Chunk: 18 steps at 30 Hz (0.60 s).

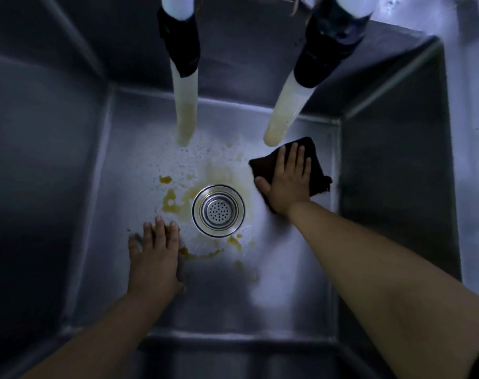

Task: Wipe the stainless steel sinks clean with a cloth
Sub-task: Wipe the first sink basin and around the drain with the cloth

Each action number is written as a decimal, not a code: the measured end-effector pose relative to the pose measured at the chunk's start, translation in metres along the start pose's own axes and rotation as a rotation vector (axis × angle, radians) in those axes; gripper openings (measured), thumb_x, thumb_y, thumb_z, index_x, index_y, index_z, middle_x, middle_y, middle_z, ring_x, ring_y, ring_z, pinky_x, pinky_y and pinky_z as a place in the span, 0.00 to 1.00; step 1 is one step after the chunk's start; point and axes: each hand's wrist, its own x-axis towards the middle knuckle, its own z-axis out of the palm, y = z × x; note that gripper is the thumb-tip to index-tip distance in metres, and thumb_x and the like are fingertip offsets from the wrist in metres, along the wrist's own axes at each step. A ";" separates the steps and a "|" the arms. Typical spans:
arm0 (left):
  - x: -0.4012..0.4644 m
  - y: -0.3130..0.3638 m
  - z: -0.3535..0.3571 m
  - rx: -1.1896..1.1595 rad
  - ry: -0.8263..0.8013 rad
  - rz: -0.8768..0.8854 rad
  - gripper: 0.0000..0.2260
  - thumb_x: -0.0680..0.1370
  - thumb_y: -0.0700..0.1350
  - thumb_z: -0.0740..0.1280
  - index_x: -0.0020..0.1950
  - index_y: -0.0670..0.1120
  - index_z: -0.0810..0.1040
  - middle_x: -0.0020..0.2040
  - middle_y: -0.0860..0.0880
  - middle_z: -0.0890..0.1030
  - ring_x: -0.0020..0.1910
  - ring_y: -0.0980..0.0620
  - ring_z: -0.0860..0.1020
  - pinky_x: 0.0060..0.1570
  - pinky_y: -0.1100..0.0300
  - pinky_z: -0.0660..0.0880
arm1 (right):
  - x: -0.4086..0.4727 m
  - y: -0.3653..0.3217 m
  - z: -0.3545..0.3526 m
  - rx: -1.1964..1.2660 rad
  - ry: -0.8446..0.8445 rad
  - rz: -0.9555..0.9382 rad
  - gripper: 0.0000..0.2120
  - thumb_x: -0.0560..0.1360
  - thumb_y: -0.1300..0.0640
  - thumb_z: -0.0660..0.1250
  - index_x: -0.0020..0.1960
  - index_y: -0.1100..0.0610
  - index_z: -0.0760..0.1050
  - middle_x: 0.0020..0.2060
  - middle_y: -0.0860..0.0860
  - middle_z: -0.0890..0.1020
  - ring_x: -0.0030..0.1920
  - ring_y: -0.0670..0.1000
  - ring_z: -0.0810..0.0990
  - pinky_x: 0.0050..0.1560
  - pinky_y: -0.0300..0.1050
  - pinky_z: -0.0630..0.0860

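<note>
Left hand [153, 258] lies flat, fingers straight, on sink [287, 296] floor at 8 o'clock of drain [218, 210]. Right hand [286, 181] presses cloth [319, 170] flat at 2 o'clock.

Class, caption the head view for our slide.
Right hand presses cloth beside drain; left hand rests on sink.

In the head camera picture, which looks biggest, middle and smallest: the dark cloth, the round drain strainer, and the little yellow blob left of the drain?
1. Dark cloth, partly hidden under the right hand, looks biggest.
2. Round drain strainer, only somewhat smaller than the cloth.
3. Yellow blob, clearly smallest.
</note>
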 end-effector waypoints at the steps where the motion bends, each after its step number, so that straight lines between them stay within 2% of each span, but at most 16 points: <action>1: 0.001 0.000 0.000 0.009 0.000 -0.001 0.60 0.63 0.66 0.71 0.75 0.44 0.33 0.76 0.39 0.38 0.75 0.38 0.42 0.70 0.38 0.47 | 0.012 0.000 -0.004 -0.001 0.013 0.004 0.43 0.76 0.35 0.53 0.77 0.62 0.42 0.76 0.65 0.44 0.76 0.62 0.40 0.73 0.59 0.37; 6: 0.002 0.003 0.001 0.027 -0.006 -0.004 0.59 0.64 0.65 0.71 0.74 0.42 0.32 0.76 0.38 0.36 0.75 0.36 0.41 0.70 0.37 0.47 | 0.063 -0.002 -0.021 0.021 0.054 0.033 0.40 0.77 0.37 0.52 0.77 0.61 0.43 0.76 0.63 0.45 0.76 0.62 0.39 0.74 0.58 0.37; 10: 0.002 0.001 0.001 -0.006 -0.011 0.011 0.59 0.64 0.64 0.72 0.74 0.43 0.32 0.76 0.39 0.36 0.75 0.37 0.41 0.70 0.37 0.48 | 0.070 -0.003 -0.024 0.017 0.067 0.023 0.39 0.78 0.38 0.52 0.77 0.61 0.43 0.76 0.63 0.45 0.75 0.62 0.39 0.73 0.58 0.36; 14: 0.000 -0.002 0.001 -0.028 -0.009 0.013 0.60 0.64 0.65 0.72 0.74 0.44 0.31 0.76 0.40 0.35 0.75 0.38 0.40 0.70 0.36 0.48 | 0.041 0.001 -0.017 0.001 0.072 -0.070 0.37 0.79 0.41 0.53 0.77 0.62 0.44 0.76 0.65 0.46 0.75 0.64 0.41 0.74 0.59 0.38; 18: -0.003 -0.002 -0.002 -0.050 -0.028 0.011 0.60 0.64 0.64 0.72 0.74 0.45 0.31 0.76 0.41 0.35 0.75 0.39 0.39 0.71 0.36 0.48 | -0.025 -0.004 0.001 0.025 0.072 -0.144 0.37 0.78 0.41 0.53 0.76 0.64 0.48 0.75 0.66 0.49 0.75 0.65 0.44 0.74 0.59 0.39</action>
